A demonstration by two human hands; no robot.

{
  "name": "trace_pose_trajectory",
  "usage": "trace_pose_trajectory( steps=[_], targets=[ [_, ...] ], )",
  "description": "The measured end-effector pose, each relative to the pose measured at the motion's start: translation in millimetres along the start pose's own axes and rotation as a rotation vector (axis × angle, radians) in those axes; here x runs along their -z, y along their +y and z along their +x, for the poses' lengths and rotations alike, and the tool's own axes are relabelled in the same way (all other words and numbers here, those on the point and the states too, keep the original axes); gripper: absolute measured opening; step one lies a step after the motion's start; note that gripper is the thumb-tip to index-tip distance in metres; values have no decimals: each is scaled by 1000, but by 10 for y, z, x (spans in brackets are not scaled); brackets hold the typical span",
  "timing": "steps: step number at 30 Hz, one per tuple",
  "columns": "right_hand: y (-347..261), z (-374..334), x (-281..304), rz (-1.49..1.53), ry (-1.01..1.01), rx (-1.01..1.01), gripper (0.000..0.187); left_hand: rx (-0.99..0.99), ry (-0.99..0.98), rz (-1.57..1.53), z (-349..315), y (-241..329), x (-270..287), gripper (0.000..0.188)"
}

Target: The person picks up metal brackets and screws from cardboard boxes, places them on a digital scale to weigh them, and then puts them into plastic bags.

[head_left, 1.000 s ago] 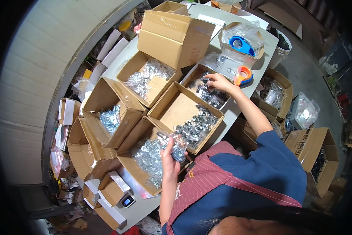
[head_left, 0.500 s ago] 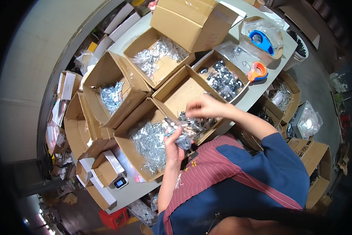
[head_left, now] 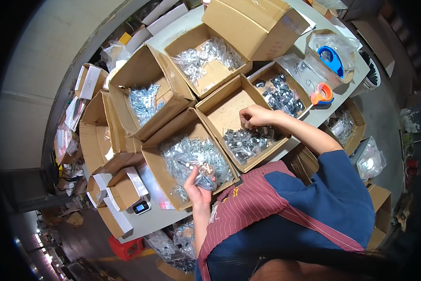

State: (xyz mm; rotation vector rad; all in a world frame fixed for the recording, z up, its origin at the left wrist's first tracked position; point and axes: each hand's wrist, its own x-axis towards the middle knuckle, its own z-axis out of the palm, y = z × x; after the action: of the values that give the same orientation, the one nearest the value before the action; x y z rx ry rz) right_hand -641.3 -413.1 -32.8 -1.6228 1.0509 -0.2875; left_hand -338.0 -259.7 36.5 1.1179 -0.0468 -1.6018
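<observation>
My left hand (head_left: pixel 199 189) is closed around a clear plastic bag (head_left: pixel 206 181) with small metallic and dark parts in it. It hovers over the near edge of a cardboard box (head_left: pixel 166 191) heaped with silvery bagged hardware (head_left: pixel 187 152). My right hand (head_left: pixel 258 116) is over the neighbouring open cardboard box (head_left: pixel 222 105), its fingers pinched together and pointing down. Whatever may be between those fingertips is too small to make out. Just below them lies a pile of small dark packed parts (head_left: pixel 245 144) at the box's near end.
Behind stand boxes of bagged screws (head_left: pixel 145 102), small clear bags (head_left: pixel 208 56) and black-and-white parts (head_left: pixel 283 96). An orange tape dispenser (head_left: pixel 320 93) and a blue one (head_left: pixel 331 61) are at the right. A small device with a screen (head_left: pixel 141 207) sits front left, beside small cartons (head_left: pixel 126 189).
My left hand has drawn the bag leftward, away from my right hand and over the silvery hardware. My right hand has shifted slightly back above the dark parts. The whole view has shifted.
</observation>
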Motion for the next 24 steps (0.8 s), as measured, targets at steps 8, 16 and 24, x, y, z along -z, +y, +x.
trace_pose_trajectory(
  steps=[8,16,24],
  targets=[
    [177,-30,-352,-708,31,364,30,18,-36,74,18,-69,-230,22],
    [-80,-232,-96,-199,50,102,13,-54,-63,105,-38,-32,-114,22],
    [-41,-136,-331,-692,13,103,37,-22,-77,109,-50,-78,-190,20]
  ],
)
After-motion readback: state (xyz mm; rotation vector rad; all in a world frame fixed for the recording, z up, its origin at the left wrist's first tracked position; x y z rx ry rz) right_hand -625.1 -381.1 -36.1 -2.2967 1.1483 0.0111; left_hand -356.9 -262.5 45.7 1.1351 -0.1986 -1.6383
